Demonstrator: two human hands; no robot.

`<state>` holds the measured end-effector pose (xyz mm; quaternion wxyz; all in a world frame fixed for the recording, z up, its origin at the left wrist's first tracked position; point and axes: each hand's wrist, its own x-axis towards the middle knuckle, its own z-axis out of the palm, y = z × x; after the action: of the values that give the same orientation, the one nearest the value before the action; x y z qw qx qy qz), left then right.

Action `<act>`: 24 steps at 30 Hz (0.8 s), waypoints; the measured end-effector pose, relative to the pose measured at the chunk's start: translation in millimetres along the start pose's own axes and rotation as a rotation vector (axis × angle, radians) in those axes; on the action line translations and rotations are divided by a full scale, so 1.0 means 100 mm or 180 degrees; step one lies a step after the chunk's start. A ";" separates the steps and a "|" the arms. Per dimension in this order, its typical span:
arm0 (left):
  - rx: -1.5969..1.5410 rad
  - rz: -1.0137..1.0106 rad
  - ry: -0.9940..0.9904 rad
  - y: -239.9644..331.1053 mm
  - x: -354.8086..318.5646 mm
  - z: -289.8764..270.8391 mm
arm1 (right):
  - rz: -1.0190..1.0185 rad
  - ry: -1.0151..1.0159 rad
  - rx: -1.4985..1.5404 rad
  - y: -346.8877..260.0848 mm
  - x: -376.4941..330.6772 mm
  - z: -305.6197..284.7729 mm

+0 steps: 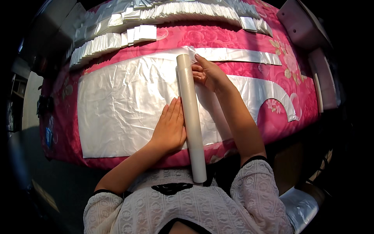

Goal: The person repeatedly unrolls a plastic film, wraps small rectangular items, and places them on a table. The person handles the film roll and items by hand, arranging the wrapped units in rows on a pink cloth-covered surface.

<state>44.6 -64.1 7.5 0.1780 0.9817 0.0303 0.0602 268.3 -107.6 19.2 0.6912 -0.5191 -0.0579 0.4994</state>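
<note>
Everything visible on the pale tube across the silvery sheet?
The tube is long, straight and round, cream, whiter at the near end, its surface smooth and plastic-like. It lies across the silvery sheet, its far end near the sheet's far edge, its near end jutting past the pink cloth's near edge. The left hand lies against its left side; the right hand is beside its far part, contact unclear.

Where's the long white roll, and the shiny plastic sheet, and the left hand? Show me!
Long white roll (191,117): head view, middle of its side.
Shiny plastic sheet (126,105): head view, wrinkled part left of the roll.
Left hand (168,128): head view, back of the hand.
</note>
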 end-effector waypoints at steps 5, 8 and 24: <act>-0.0107 -0.0050 -0.0015 0.02 0.00 -0.02 | -0.1077 0.0672 0.2210 -0.51 0.34 -0.62; -0.0104 -0.0009 0.0031 0.03 0.00 0.01 | -0.1959 0.0631 0.1989 -1.03 0.03 -1.02; 0.0153 0.0238 0.0497 -0.10 0.01 0.25 | -0.2471 -0.1541 -0.3992 1.68 -0.04 2.53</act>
<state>48.5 -63.2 -19.7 0.1492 0.9785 0.0089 0.1423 9.2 49.7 5.6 0.3618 -0.6323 -0.6568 0.1948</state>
